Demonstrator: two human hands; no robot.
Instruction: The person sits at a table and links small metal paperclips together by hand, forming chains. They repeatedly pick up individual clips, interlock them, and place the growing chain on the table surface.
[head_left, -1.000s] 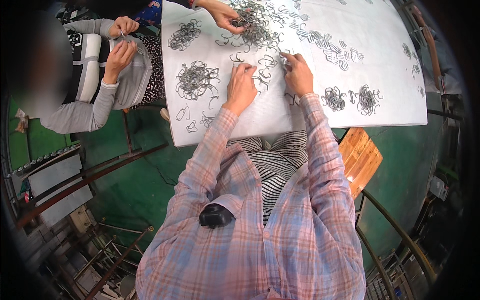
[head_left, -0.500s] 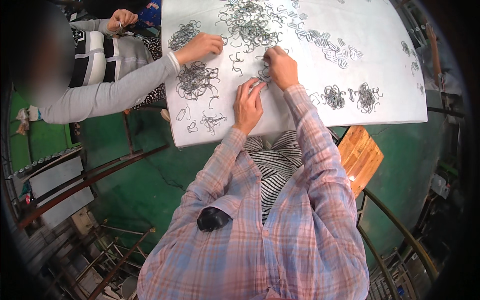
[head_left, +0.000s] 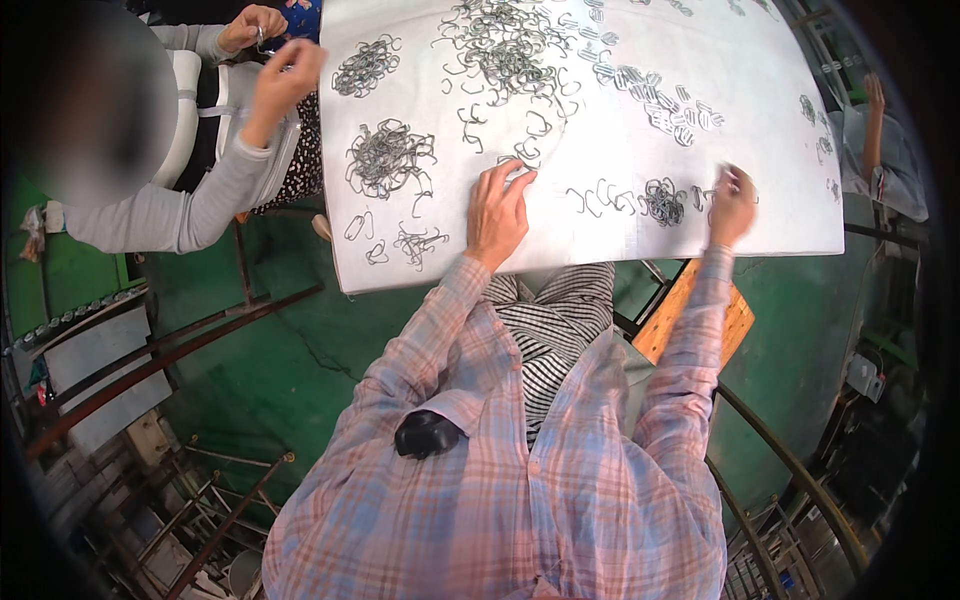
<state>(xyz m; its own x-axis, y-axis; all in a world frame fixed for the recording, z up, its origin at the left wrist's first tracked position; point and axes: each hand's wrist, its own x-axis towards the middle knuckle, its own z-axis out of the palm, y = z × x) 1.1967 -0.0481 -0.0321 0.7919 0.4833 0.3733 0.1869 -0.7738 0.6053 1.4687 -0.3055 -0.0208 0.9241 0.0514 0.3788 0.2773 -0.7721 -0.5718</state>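
Note:
Bent wire hooks lie over the white table, the largest heap (head_left: pixel 505 50) at its far middle. My left hand (head_left: pixel 497 215) rests near the front middle, thumb and fingertips closed on a wire hook (head_left: pixel 515 161). Just beyond those fingers are a few loose hooks (head_left: pixel 538 125). Over to the right, my right hand (head_left: pixel 735 207) is blurred by motion above the rightmost small pile, mostly covering it; whether its fingers hold anything does not show. To its left sits another small pile of hooks (head_left: pixel 663 203), with a row of loose hooks (head_left: pixel 600 196) beside it.
At the left sits a co-worker, whose hands (head_left: pixel 285 80) are off the table edge. Near that side are two hook piles (head_left: pixel 390 158) (head_left: pixel 366 66). Several flat metal pieces (head_left: pixel 655 95) lie far right of centre. A wooden stool (head_left: pixel 700 315) stands below the front edge.
My right hand has moved from beside my left hand to the pile at the right. My left hand stays about where it was. The co-worker's reaching hand has drawn back off the table.

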